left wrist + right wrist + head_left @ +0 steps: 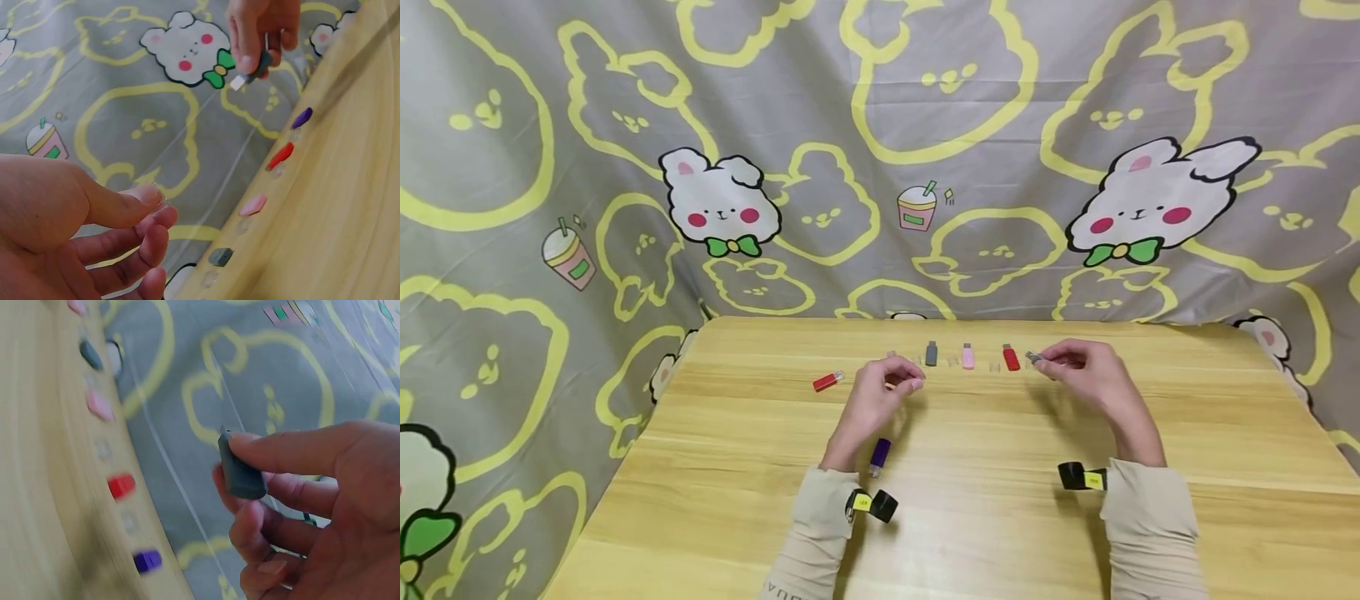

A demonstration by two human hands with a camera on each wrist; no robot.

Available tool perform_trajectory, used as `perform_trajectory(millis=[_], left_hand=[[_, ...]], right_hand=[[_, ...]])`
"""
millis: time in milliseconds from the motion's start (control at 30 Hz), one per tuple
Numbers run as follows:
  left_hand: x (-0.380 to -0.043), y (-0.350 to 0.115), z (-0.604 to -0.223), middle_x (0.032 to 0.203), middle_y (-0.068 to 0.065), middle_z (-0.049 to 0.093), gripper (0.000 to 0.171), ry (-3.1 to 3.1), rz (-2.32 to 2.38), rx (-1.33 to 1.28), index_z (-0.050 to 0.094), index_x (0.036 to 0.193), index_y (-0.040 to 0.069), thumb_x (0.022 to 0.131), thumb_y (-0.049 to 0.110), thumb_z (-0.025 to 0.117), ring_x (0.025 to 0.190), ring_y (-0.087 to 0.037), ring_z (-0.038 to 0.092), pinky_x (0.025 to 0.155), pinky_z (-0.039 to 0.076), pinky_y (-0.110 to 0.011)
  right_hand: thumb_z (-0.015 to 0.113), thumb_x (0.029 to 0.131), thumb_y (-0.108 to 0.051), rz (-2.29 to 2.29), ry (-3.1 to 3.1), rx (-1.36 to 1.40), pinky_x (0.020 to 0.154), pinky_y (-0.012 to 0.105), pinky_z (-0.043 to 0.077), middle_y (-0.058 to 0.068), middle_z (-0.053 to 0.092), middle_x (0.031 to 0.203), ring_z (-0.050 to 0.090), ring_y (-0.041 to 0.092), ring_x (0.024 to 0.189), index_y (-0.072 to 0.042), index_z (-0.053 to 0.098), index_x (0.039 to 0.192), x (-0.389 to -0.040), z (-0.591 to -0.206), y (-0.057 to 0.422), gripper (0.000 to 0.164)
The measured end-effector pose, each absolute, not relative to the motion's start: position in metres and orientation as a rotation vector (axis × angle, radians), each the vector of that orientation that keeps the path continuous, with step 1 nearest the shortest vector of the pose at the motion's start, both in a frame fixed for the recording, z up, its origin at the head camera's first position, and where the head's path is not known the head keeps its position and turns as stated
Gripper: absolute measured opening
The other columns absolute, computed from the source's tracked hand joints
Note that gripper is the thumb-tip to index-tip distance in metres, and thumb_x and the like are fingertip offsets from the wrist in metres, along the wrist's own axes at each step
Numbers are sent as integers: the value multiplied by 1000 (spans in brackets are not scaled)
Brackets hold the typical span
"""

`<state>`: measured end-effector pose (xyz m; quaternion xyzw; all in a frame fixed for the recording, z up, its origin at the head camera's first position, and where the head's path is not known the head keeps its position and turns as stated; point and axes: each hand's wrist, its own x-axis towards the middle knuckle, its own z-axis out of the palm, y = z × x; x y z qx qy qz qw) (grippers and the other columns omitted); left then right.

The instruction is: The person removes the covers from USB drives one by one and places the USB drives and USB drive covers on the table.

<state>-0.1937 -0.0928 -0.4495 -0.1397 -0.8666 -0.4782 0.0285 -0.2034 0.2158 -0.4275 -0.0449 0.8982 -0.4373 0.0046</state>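
"What is the right hand (1093,371) doing on your side?"

"I'm watching its thumb and fingers pinching a dark grey USB stick (240,467), holding it raised near the far edge of the table (992,517)."

"And the left hand (880,392)?"

"Its thumb and forefinger are pinching a small clear cap (161,201), while the other fingers are curving loosely below. The two hands are hovering well apart."

"What is lying around them?"

"Between them I'm seeing a second grey stick (931,353), a pink stick (967,357) and a red stick (1011,358) lying in a row, with clear caps (129,522) sitting near them. From the right wrist I'm also making out a purple stick (147,560), lying just beyond the red one."

"Anything nearer the left arm?"

"Another red stick (825,382) is lying left of that hand, and another purple stick (881,452) is lying beside the wrist."
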Motion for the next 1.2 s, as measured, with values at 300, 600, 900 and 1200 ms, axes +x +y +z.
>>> perform_trajectory(millis=[300, 600, 900, 1200], left_hand=[[-191, -77, -450, 87, -1, 71, 7, -2740, -1448, -447, 73, 96, 8, 91, 9, 69, 79, -14, 64, 69, 55, -29], [-191, -42, -462, 86, -2, 72, 7, -2776, -1399, -549, 74, 94, 3, 90, 6, 69, 77, -12, 63, 68, 54, -24], [-196, 13, -470, 88, 3, 72, 8, -2893, -1251, -614, 75, 95, 9, 92, 8, 68, 74, -4, 59, 68, 51, -18], [-206, 49, -475, 93, 8, 74, 11, -2930, -1192, -589, 79, 94, 15, 92, 12, 68, 87, -4, 63, 82, 52, -20]], right_hand=[[65, 93, -35, -1205, 2765, 62, 66, 33, 42, 9, 67, 85, 54, 20, 77, 5, 68, 103, -202, -434, 249, 41], [68, 92, -23, -1147, 2553, 155, 61, 30, 50, 1, 69, 63, 64, 14, 61, 7, 66, 94, -204, -452, 248, 31], [66, 92, -28, -1023, 2594, 145, 55, 29, 41, 1, 65, 60, 53, 15, 57, 1, 69, 77, -199, -462, 250, 33], [63, 94, -32, -992, 2662, 135, 58, 30, 41, 4, 66, 70, 51, 19, 66, 0, 70, 82, -200, -457, 256, 35]])
